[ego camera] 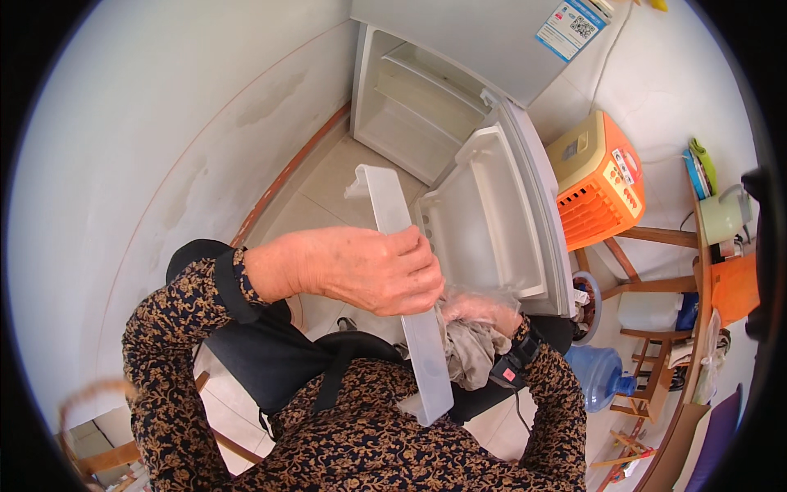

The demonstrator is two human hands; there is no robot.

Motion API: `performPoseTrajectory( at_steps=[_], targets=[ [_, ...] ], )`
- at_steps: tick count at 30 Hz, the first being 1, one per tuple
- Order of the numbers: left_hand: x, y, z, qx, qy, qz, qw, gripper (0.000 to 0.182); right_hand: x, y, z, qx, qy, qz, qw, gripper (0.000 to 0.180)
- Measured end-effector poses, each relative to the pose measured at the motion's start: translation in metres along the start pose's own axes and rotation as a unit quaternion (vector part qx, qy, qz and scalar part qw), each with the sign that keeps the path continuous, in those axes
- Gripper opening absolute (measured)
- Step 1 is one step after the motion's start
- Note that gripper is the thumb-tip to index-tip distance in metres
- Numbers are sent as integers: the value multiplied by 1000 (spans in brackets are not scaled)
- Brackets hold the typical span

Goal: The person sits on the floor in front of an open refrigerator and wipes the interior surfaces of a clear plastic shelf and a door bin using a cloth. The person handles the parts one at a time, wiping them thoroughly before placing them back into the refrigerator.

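My left hand (pixel 369 270) grips a long translucent plastic shelf guard (pixel 427 357) near its middle. The guard slants across my lap, and its hooked upper end points toward the fridge. Behind it, my right hand (pixel 482 312) wears a thin clear plastic glove or bag and holds a crumpled grey-beige cloth (pixel 476 353) against the guard's side. My left hand hides part of the right fingers. In front of me, the lower compartment of a refrigerator (pixel 403 132) stands open. Its swung-out door (pixel 510 221) shows a bare white inner liner.
An orange and cream appliance (pixel 599 184) sits right of the fridge door on a wooden stand. Below are a bin (pixel 591 307) and a blue water jug (pixel 593 375). A wooden table (pixel 688 369) bearing a green kettle (pixel 725 215) lies farther right. A stained wall (pixel 184 154) borders my left.
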State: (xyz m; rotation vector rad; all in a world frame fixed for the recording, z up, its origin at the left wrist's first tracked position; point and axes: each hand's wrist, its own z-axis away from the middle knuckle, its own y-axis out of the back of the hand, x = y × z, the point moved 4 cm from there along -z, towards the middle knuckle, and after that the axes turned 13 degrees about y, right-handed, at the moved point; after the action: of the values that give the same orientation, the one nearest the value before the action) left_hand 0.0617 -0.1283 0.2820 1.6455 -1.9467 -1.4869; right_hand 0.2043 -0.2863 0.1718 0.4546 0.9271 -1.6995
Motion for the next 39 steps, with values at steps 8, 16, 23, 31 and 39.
performPoseTrajectory(
  at_steps=[8,16,23,31,39],
  targets=[
    [-4,-11,19,-3,46,11,999,18,-27,-20,5,51,169,325,929,60],
    [-3,-48,56,-98,333,287,893,20,-63,-27,30,194,432,358,805,30],
    [15,-74,58,-134,476,534,686,26,-67,-23,27,349,477,434,680,25],
    [28,-88,60,-91,510,808,281,46,-69,-38,14,440,546,538,468,35],
    [13,-84,66,-18,596,754,274,52,-56,-34,-2,348,545,498,577,36]
  ],
)
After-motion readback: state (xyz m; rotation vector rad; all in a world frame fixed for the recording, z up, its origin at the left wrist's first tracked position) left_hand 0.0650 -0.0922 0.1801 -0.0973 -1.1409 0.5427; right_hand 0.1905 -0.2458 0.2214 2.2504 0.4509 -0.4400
